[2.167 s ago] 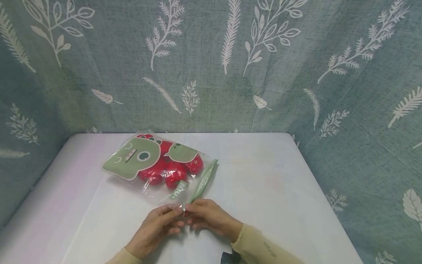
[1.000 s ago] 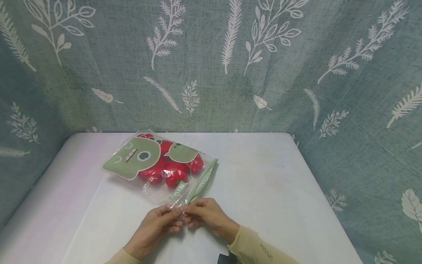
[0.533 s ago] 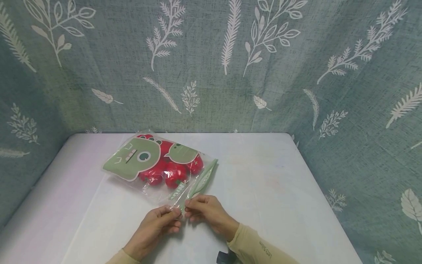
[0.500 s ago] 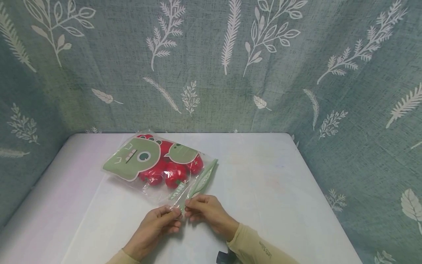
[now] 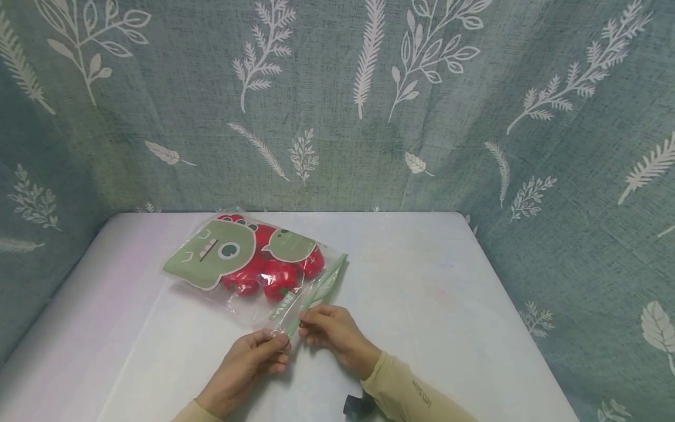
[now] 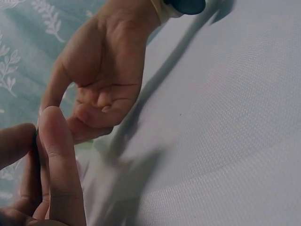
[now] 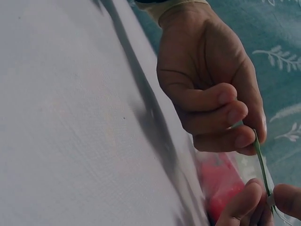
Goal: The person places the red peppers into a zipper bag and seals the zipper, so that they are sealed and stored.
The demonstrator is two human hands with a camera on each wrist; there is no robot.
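Note:
A clear zip bag (image 5: 211, 252) with green monster prints lies on the table, several red, rounded vegetables (image 5: 279, 278) with green stems inside it. Its green zip strip (image 5: 329, 275) runs along the right side. My left hand (image 5: 253, 357) pinches the bag's near corner between thumb and fingers. A little farther up the strip, my right hand (image 5: 337, 337) pinches the edge with thumb and index finger, its other fingers curled below. From the right wrist, the green edge (image 7: 262, 165) stretches between both hands, a small pale piece (image 7: 270, 199) at the left fingertips.
The white table (image 5: 422, 305) extends to the right of the bag. A patterned green curtain (image 5: 337, 146) hangs behind it and at both sides. By the right sleeve (image 5: 411, 392) shows a dark wrist-worn device (image 5: 358, 405).
My right hand has slid up along the zip strip, away from the left fingertips, and the gap between the hands has widened. The left hand keeps its pinch at the corner; the bag has hardly moved.

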